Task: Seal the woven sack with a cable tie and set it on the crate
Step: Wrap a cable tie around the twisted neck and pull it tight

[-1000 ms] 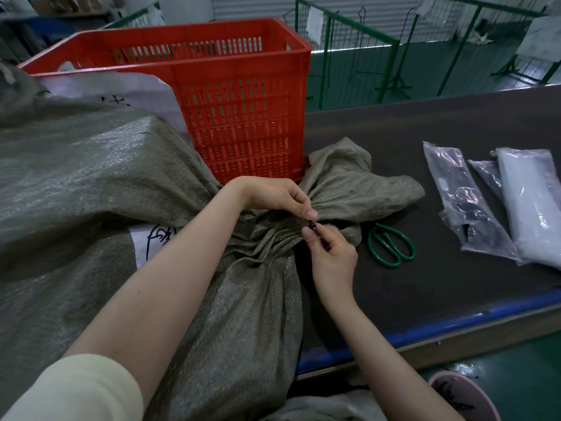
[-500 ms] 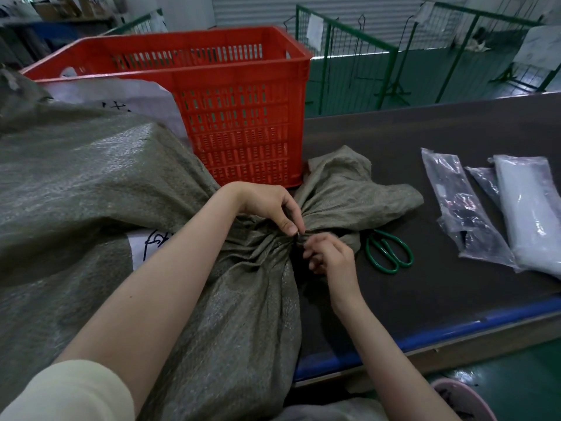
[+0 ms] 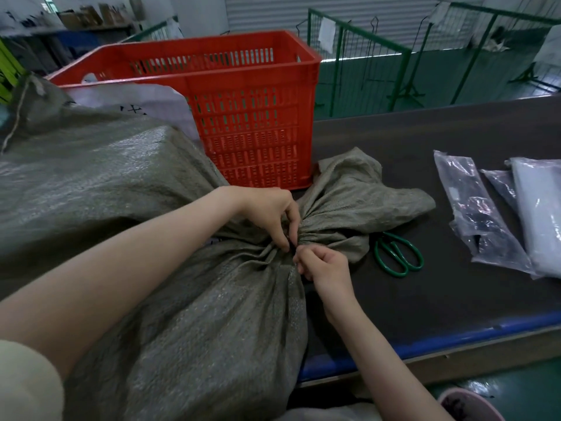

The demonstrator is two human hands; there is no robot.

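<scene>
Both your hands meet at the gathered neck of the woven sack, which lies on the counter just before the red crate. Your left hand pinches the black cable tie; your right hand, fist curled, has dropped lower since a second ago, beside green scissors.

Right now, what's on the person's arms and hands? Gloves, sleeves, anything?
Both hands are bare: no gloves, rings or watch show on the left hand or right hand. Both forearms are uncovered. A cream short sleeve covers the left upper arm.
</scene>
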